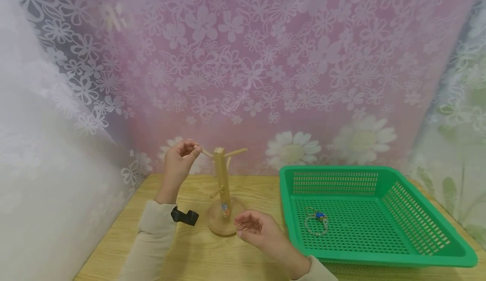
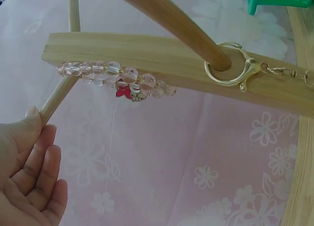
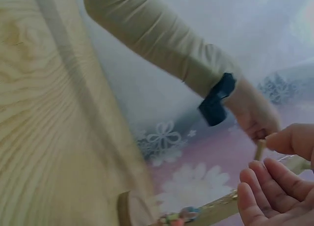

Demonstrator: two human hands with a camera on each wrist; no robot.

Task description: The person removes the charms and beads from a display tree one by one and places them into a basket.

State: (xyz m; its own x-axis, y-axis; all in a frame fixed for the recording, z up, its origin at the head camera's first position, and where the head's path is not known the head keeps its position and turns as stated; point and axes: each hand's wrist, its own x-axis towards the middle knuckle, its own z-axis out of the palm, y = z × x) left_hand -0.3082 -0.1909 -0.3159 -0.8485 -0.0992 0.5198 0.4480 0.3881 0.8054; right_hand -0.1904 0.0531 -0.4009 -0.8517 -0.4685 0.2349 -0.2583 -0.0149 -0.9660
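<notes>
A wooden stand [image 1: 223, 173] with a round base and several pegs rises from the table. My left hand [image 1: 177, 165] pinches the end of one upper peg [image 2: 58, 99] between thumb and finger. From that peg, close against the post, hangs a bracelet of clear pinkish beads [image 2: 130, 74] with a small red-and-white charm. Around a lower peg sits the gold clasp [image 2: 235, 78] of a keychain, whose colourful pendant [image 1: 225, 210] dangles near the base. My right hand [image 1: 263, 232], fingers loosely bent and holding nothing, hovers just right of the base.
A green plastic basket [image 1: 338, 169] stands on the wooden table [image 1: 190, 247] at the right. Inside it lie a clear bead bracelet [image 1: 316, 233] and a keychain with a blue figure [image 1: 320, 216]. Behind the table hangs a flowered pink curtain [image 1: 250, 82].
</notes>
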